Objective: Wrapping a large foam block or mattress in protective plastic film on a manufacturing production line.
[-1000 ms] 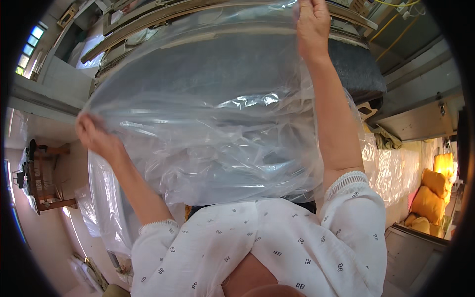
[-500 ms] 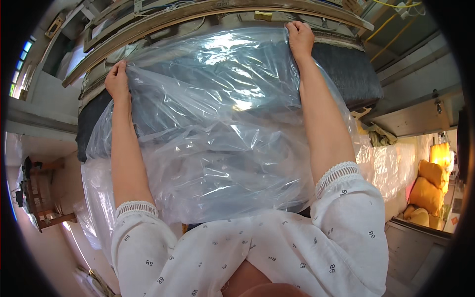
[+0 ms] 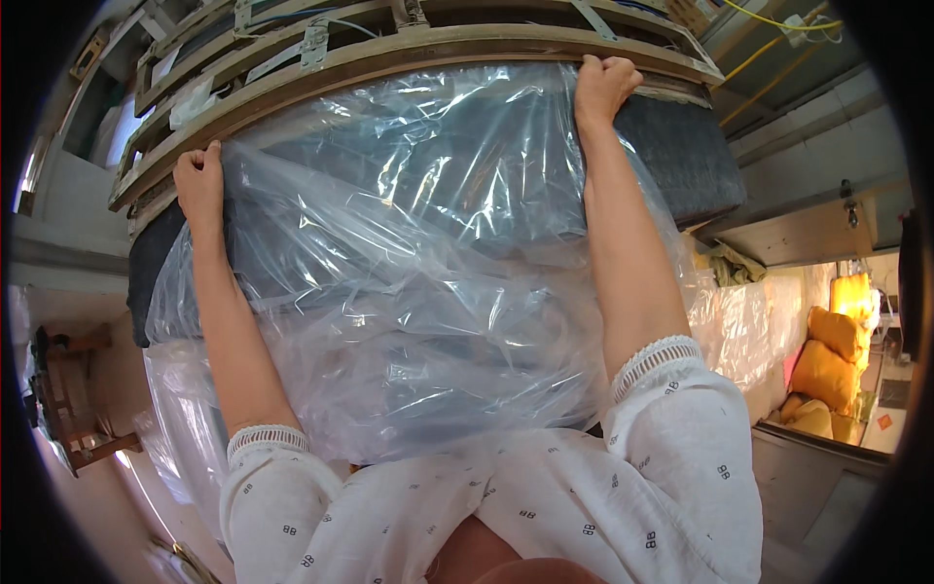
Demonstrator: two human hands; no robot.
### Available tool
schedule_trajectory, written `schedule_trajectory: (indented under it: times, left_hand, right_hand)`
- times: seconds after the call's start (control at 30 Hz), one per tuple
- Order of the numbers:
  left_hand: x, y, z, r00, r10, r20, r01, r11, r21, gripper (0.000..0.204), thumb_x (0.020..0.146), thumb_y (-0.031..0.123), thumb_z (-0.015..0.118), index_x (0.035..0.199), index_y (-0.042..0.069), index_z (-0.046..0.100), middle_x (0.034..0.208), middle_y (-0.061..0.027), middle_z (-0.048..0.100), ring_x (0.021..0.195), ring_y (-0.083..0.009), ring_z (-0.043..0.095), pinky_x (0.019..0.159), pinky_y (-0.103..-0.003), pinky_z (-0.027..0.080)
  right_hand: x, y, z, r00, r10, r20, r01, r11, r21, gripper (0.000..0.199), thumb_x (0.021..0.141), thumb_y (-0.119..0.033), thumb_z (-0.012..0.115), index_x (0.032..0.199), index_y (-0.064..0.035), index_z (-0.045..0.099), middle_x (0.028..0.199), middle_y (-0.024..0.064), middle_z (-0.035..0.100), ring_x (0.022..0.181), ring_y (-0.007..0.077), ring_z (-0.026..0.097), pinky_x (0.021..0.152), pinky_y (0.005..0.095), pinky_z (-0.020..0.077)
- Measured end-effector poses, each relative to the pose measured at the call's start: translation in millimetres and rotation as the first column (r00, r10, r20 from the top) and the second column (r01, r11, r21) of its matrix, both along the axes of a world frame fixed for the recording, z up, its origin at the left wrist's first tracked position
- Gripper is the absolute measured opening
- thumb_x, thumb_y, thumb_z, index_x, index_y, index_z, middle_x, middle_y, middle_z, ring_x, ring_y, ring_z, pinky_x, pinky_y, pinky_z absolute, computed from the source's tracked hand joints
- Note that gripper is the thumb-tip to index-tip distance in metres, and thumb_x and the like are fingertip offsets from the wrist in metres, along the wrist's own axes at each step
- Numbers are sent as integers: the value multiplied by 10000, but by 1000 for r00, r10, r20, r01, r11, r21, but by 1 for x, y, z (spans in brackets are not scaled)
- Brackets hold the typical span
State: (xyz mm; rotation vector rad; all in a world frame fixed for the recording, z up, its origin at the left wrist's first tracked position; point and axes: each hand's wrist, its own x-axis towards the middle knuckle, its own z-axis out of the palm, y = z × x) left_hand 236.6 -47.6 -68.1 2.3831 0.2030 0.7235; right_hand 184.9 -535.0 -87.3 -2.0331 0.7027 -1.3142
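Note:
A large clear plastic sheet [image 3: 418,273] lies spread over a dark grey cushion [image 3: 681,156] in front of me. My left hand [image 3: 199,180] is closed on the sheet's far left edge, near the cushion's left end. My right hand [image 3: 603,86] is a fist gripping the sheet's far right edge, up against the wooden frame [image 3: 389,54] behind the cushion. Both arms are stretched forward. Under the plastic, most of the cushion shows only dimly.
The wooden frame with slats and metal brackets runs along the top. More crumpled clear plastic [image 3: 749,321] hangs at the right, beside yellow cushions [image 3: 827,365]. A wooden stool [image 3: 73,409] stands at the lower left. Yellow cables [image 3: 778,39] run at the upper right.
Both hands have carried the sheet's edge further away, up to the wooden frame. The left hand rose from low at the left to the cushion's far edge, spreading the plastic flatter.

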Motion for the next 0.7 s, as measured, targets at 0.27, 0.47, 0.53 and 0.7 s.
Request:
schedule_trajectory:
  times: [0.27,0.47,0.53,0.7]
  left_hand:
    - [-3,5,5,999,3,-52,-2,1000,26,465,841,425,437,917,-11,581,1024,-204,547,990,-338,503,864,-389,365]
    - [-9,6,2,999,35,11,-35,998,58,467,880,402,383,974,-17,567,1006,-221,552,972,-370,502,852,-418,369]
    - [-9,-1,4,999,33,39,-35,997,67,449,877,394,406,937,-18,572,994,-225,553,966,-374,502,846,-413,376]
    - [-25,2,6,989,-131,-72,137,987,87,334,838,338,524,881,13,587,889,-159,615,839,-311,578,745,-359,429]
  right_hand:
    - [6,-6,7,997,-1,-81,1,1000,-10,361,822,-278,425,835,68,525,985,259,474,981,380,387,896,439,295]
    - [3,-3,7,999,28,-46,-24,996,84,488,876,-365,357,923,97,506,1039,269,452,1060,367,355,936,412,268]
    - [3,-11,5,999,12,-46,-8,996,94,506,868,-405,366,942,75,508,1038,265,452,1051,369,367,929,439,277]
    - [-27,31,41,903,-2,-430,-8,1000,-20,527,802,-502,457,904,-2,587,1081,237,490,1072,369,411,893,471,317]
